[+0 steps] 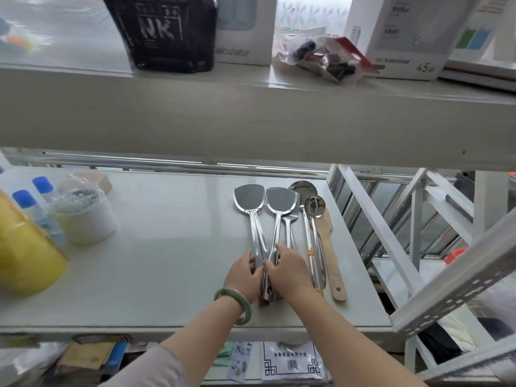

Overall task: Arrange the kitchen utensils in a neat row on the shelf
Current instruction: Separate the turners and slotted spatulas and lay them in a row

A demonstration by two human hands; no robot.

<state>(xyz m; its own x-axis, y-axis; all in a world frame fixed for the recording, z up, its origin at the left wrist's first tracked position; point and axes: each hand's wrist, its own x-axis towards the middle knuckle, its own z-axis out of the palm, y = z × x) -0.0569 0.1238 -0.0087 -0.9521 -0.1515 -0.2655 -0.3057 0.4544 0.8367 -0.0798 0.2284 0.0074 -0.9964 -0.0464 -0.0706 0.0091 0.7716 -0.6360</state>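
Several kitchen utensils lie side by side on the white shelf (167, 261), heads pointing away from me. From the left: a steel spatula (247, 198), a second steel spatula (280, 199) overlapping a third beneath it, a large steel ladle (303, 187), a smaller steel ladle (315, 205) and a wooden spatula (328, 241). My left hand (243, 277), with a green bangle on the wrist, grips the handle of the leftmost spatula. My right hand (287, 270) holds the handles of the overlapping spatulas. The two handles cross under my fingers.
A white tub wrapped in plastic (83, 216), two blue-capped bottles (33, 208) and a yellow package (25, 252) stand at the shelf's left. The upper shelf (251, 121) hangs close overhead with boxes and a black basket (164, 32). A white metal rack frame (418, 247) borders the right.
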